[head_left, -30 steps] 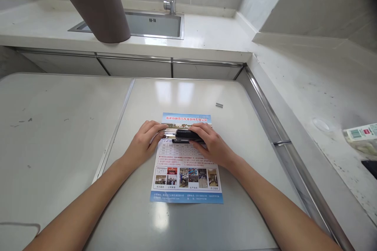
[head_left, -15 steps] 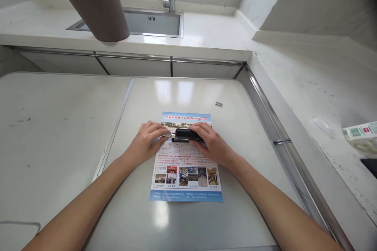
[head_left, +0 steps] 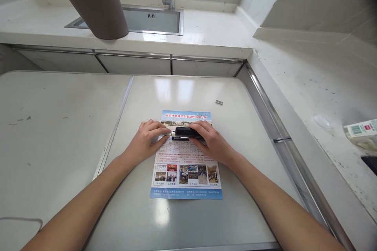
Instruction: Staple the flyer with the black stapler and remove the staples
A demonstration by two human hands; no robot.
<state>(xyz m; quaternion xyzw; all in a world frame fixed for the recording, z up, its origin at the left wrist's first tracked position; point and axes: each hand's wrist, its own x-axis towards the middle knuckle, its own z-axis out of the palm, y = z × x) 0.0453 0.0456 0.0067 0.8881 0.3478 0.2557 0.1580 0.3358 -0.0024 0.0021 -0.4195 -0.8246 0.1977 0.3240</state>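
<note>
A black stapler point(head_left: 183, 131) lies sideways above a printed flyer point(head_left: 186, 192) with a blue border, text and small photos. My right hand point(head_left: 211, 138) is closed around its right end, hiding that part. At the other end, my left hand point(head_left: 150, 135) pinches a shiny metal piece sticking out of the stapler between thumb and fingers. How far this piece extends under the fingertips is hidden. Beyond the flyer, two short strips of staples point(head_left: 219, 102) rest on the white table point(head_left: 141, 219).
Behind the table runs a counter with a sink point(head_left: 156, 20), a tap point(head_left: 169, 0) and a brown cylinder point(head_left: 108, 27). On the right-hand counter are a clear round lid point(head_left: 321, 120), a labelled package point(head_left: 361, 133) and part of a dark object point(head_left: 370, 163). A thin cord point(head_left: 23, 219) lies at lower left.
The view has shifted very slightly. Both hands keep their places on the stapler, with only a tiny movement of the left fingers at the metal piece.
</note>
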